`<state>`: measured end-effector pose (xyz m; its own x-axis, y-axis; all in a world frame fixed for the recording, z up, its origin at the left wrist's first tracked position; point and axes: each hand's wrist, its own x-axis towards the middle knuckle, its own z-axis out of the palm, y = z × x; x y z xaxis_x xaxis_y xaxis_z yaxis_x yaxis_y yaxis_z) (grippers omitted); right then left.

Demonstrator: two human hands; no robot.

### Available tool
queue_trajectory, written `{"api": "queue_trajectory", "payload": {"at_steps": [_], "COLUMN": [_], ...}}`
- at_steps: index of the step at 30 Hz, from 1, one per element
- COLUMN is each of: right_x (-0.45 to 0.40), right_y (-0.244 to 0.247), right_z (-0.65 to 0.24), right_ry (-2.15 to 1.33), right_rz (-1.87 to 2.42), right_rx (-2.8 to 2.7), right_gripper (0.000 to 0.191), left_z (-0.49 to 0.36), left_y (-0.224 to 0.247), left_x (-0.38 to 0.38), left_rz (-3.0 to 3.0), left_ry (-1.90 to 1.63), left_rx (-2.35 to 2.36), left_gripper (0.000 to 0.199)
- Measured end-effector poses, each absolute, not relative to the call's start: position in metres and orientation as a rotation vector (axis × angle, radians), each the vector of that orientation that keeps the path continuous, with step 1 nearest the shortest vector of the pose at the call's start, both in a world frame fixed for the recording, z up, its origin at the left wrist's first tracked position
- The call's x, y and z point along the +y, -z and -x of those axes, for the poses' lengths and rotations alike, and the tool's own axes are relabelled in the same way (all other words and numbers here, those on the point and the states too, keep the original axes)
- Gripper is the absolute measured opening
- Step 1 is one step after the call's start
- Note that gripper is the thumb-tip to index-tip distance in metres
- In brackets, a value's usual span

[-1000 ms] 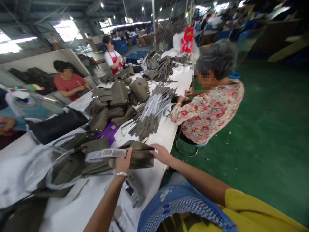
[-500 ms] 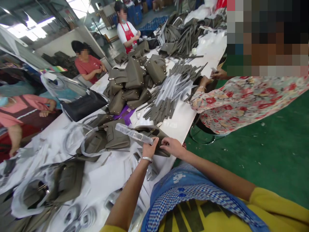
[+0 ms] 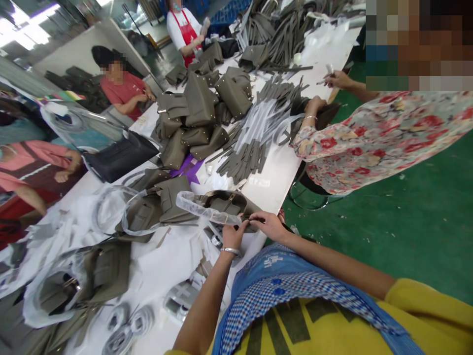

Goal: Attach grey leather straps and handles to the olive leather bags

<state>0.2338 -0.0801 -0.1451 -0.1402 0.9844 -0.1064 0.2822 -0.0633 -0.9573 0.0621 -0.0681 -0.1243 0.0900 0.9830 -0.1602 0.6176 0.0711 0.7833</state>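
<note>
— So, where were the hands at that moment?

— Both were at the near edge of the white table [image 3: 275, 185], close together. The left hand [image 3: 232, 235], with a metal bangle at the wrist, had its fingers curled shut on the plastic-wrapped handle [image 3: 201, 207] of an olive-grey handbag [image 3: 229, 202]. The right hand [image 3: 271, 226] lay just beside it, fingers bent and pinching at the bag's near rim, by the buckle strap.

— And the bag itself?

— It rested on the table right in front of the person, mouth towards them, its wrapped handle arching off to the left. Just left of it lay another bag of the same colour [image 3: 168, 202] with its own clear-wrapped handle loop, and nearer the left corner a third one [image 3: 99, 271] sat among white wrapping.

— What else was on the table?

— A heap of finished grey bags [image 3: 199, 113] stood farther up the middle, with a spread of grey straps [image 3: 251, 143] beside it and a black bag [image 3: 120, 155] off to the left. A purple scrap [image 3: 188, 170] showed under the heap.

— Anyone else about?

— A co-worker in a floral blouse [image 3: 369, 138] sat at the right, hands on the straps. Across the table were a person in a red shirt [image 3: 123, 88] and another in a red apron [image 3: 183, 29].
</note>
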Motion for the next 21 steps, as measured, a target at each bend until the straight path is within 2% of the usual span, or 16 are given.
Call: {"api": "queue_trajectory", "payload": {"at_steps": [12,21], "right_x": [-0.085,-0.077], "right_y": [0.149,0.154], "right_z": [-0.228,-0.219], "right_ry": [-1.279,-1.254], "right_rz": [1.387,1.480], "right_rx": [-1.530,-1.454], "right_gripper": [0.020,0.020], "left_z": [-0.049,-0.057], "left_y": [0.143,0.129], "left_x": [-0.071,-0.070], "left_rz": [-1.296,-1.469], "left_ry": [-0.771,-0.691], "left_rx": [1.487,1.601], "left_gripper": [0.038,0.037]}}
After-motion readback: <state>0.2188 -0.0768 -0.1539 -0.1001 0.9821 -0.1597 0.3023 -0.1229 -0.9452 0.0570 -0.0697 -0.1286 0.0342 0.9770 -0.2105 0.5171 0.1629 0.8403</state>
